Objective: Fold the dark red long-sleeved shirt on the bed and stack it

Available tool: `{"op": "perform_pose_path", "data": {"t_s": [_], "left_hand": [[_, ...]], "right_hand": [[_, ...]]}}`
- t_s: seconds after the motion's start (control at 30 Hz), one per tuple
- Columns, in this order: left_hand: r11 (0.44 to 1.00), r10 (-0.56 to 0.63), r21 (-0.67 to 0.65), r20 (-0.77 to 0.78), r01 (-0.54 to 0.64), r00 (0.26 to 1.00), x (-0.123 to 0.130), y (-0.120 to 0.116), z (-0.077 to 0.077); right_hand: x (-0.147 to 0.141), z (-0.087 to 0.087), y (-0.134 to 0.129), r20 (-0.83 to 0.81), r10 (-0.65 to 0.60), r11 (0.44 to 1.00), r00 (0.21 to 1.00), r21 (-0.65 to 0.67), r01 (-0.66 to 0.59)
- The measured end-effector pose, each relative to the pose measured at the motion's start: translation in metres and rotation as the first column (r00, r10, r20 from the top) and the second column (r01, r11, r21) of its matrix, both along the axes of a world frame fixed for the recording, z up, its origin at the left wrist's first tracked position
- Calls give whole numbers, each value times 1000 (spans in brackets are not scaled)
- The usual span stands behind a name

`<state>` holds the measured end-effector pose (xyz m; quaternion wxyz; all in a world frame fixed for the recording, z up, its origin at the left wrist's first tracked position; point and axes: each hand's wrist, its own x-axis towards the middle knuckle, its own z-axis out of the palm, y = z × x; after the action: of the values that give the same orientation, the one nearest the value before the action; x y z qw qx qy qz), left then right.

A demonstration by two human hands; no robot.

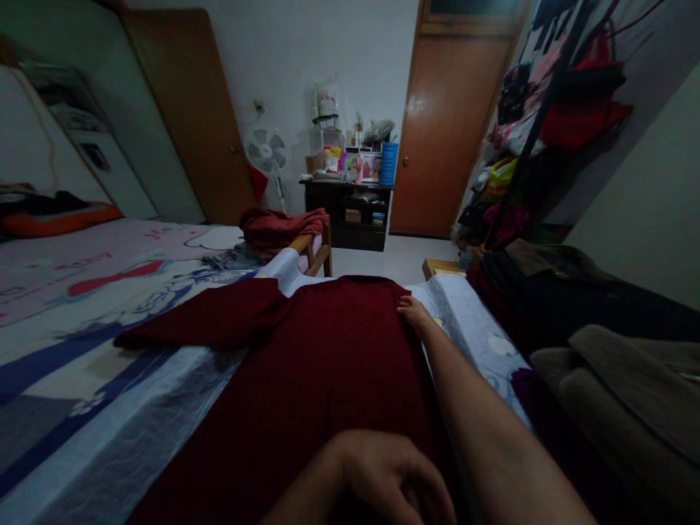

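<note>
Maroon long-sleeved top (344, 350) is spread flat on the bed (164, 430), between me and the black cabinet (342, 227), which I'm using as ref. Looks light & soft — prob. thin knit w/ some drape, nothing fragile, not esp. slippery. It'd sag or crease if lifted from one pt, so best held at two spots, e.g. shoulder seam plus side edge or hem, w/ fingers flat.

Orientation: long axis runs from me straight toward the cabinet, approx. Shoulder end is nearest the cabinet; the body widens coming away from it, and the lower part runs out of view on my side. One sleeve (200, 319) sticks out sideways, approx. crosswise to the line to the cabinet; can't make out the other.

Right grip (414, 313) is at the cabinet-end corner, fingertips touching the cloth edge — can't tell if they're pinching it or just resting. Left grip (383, 470) is at the end farther from the cabinet, over the body of the top, fingers loosely curled; the undersides are hidden, so can't tell if any fabric's caught.
</note>
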<state>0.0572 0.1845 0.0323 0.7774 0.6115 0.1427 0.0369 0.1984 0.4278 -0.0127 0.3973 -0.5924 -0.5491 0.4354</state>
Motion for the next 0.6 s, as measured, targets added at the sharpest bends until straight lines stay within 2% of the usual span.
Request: {"op": "perform_pose_path", "data": {"t_s": [0.03, 0.07, 0.1, 0.13, 0.17, 0.2, 0.23, 0.27, 0.3, 0.4, 0.47, 0.6], "left_hand": [[985, 172, 29, -7, -172, 985, -7, 4, 6], [916, 393, 87, 0, -392, 920, -15, 9, 11], [780, 607, 183, 13, -598, 795, -23, 15, 13], [586, 781, 303, 37, -752, 624, -31, 22, 13], [378, 892, 437, 63, -816, 448, -39, 29, 10], [201, 951, 570, 80, -797, 298, -46, 36, 6], [81, 979, 682, 82, -727, 187, -53, 41, 0], [31, 990, 762, 66, -647, 125, -59, 46, -6], [27, 994, 809, 40, -588, 100, -64, 49, -12], [124, 988, 845, -55, -519, 145, -71, 53, -23], [168, 979, 846, -82, -505, 188, -70, 52, -25], [207, 969, 851, -111, -482, 221, -69, 51, -22]], "right_hand": [[0, 0, 0, -14, -3, 1000, 1000, -5, 3], [0, 0, 0, -24, -7, 1000, 1000, -9, 7], [1, 0, 0, -30, -11, 1000, 999, -13, 11], [1, -1, 1, -32, -16, 1000, 999, -17, 16], [1, -1, 1, -30, -22, 1000, 999, -21, 22], [2, -1, 2, -23, -29, 999, 999, -24, 29], [2, -2, 2, -12, -38, 999, 999, -27, 37], [2, -2, 3, 4, -46, 999, 999, -28, 46], [1, -3, 4, 24, -54, 998, 998, -30, 55], [-1, -2, 8, 109, -69, 997, 992, -23, 72], [-4, 1, 12, 180, -73, 997, 981, -4, 75], [-10, 7, 21, 302, -94, 995, 949, 68, 77]]}}
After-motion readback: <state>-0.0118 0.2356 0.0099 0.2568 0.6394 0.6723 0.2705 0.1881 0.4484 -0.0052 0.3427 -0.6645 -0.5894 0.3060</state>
